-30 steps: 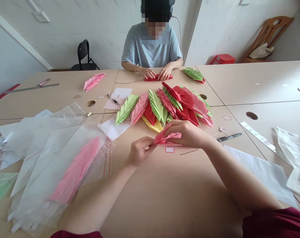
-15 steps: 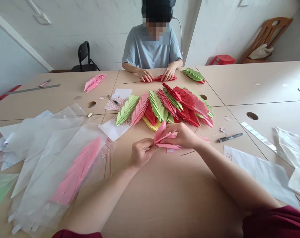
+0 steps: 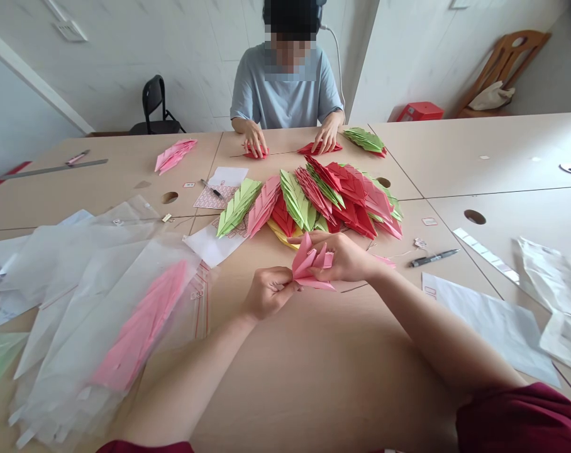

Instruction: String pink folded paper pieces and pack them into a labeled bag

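Note:
Between my hands, above the table, is a pink folded-paper piece (image 3: 309, 264) with several pointed petals fanned apart. My left hand (image 3: 272, 290) pinches its left end between thumb and fingers. From the other side my right hand (image 3: 344, 257) grips the petals, its index finger stretched over the top and the thumb in front. Just behind lies a pile of pleated paper bundles in red (image 3: 356, 189), light green (image 3: 297, 198) and pink (image 3: 265, 204), with a yellow one (image 3: 280, 234) partly covered. A pink paper tip (image 3: 385, 260) shows beyond my right wrist.
Across the table a person in a blue shirt (image 3: 285, 94) handles red folded paper (image 3: 319, 148). Clear plastic sleeves (image 3: 97, 302), one holding pink paper (image 3: 141, 327), spread at left. A pen (image 3: 434, 258), a white sheet (image 3: 488, 327) and crumpled white plastic (image 3: 549, 289) lie at right.
The pink petals have spread wider and turned more upright in my hands, my right hand shifting slightly left. Across the table, the person's hands have moved apart, each on separate red paper.

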Tool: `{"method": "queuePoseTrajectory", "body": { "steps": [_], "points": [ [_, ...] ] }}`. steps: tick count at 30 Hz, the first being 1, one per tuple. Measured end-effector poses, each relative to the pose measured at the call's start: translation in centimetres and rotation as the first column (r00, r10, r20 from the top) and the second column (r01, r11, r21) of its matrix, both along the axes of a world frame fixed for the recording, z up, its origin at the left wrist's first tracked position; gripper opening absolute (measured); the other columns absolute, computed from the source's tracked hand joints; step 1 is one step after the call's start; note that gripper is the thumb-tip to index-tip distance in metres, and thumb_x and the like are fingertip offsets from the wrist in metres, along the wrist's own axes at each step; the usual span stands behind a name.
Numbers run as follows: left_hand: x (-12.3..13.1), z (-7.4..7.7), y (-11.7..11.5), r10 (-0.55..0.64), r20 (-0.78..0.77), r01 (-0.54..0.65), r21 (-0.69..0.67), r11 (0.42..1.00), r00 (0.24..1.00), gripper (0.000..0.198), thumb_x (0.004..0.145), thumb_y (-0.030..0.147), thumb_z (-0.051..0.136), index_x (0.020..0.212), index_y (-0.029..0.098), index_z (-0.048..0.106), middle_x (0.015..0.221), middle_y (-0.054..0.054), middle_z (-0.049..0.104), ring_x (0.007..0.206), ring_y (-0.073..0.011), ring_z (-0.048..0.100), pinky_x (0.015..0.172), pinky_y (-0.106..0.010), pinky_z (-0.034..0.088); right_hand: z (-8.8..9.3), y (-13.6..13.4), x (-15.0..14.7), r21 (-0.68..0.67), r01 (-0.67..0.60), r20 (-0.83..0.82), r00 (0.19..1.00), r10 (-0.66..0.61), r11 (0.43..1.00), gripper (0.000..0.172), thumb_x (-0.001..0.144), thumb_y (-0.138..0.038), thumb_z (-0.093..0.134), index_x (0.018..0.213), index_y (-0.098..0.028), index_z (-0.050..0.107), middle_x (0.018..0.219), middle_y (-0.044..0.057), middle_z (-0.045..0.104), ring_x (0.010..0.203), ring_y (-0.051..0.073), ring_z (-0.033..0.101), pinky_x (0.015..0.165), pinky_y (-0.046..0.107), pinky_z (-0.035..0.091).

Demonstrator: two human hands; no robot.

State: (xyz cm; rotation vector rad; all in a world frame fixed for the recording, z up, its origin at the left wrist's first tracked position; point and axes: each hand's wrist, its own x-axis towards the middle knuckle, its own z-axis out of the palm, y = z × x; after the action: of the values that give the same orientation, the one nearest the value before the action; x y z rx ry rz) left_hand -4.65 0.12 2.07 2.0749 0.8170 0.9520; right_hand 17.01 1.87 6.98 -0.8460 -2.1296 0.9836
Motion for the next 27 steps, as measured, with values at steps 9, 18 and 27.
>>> {"method": "queuePoseTrajectory", "body": {
  "steps": [9, 18, 27],
  "points": [
    [0.0, 0.6, -0.1, -0.091, -0.030, 0.087, -0.115, 0.989, 0.995, 0.029, 0.088, 0.030, 0.060, 0.063, 0.017, 0.067, 0.063, -0.004, 0.068, 0.061, -0.0141, 0.064, 0.059, -0.025, 0.050, 1.0, 0.4, 1.3, -0.079, -0.034, -0.033, 0.999, 0.032, 0.996, 0.008, 0.072, -0.023, 0.074, 0.075, -0.018, 0.068, 0.122, 0.010, 0.065, 0.116, 0.027, 0.060, 0.094, 0.042, 0.051],
    [-0.2, -0.3, 0.2, -0.113, -0.046, 0.106, -0.145, 0.984, 0.992, 0.033, 0.089, 0.033, 0.058, 0.061, 0.017, 0.066, 0.062, -0.004, 0.066, 0.059, -0.0134, 0.061, 0.057, -0.025, 0.048, 1.5, 0.5, 2.3, -0.011, 0.038, -0.013, 0.999, -0.038, 0.999, 0.009, 0.077, -0.014, 0.065, 0.080, -0.020, 0.071, 0.125, 0.006, 0.064, 0.109, 0.024, 0.064, 0.092, 0.041, 0.052],
    [0.0, 0.2, 0.1, 0.256, 0.133, -0.271, 0.117, 0.955, 0.958, 0.036, 0.086, 0.034, 0.059, 0.118, 0.018, 0.057, 0.103, -0.009, 0.063, 0.094, -0.0188, 0.059, 0.078, -0.033, 0.050, 1.3, 0.3, 1.6, 0.262, 0.018, -0.006, 1.000, -0.017, 0.965, 0.013, 0.086, -0.021, 0.060, 0.094, -0.022, 0.071, 0.126, 0.009, 0.058, 0.109, 0.021, 0.060, 0.088, 0.037, 0.054]
  ]
}}
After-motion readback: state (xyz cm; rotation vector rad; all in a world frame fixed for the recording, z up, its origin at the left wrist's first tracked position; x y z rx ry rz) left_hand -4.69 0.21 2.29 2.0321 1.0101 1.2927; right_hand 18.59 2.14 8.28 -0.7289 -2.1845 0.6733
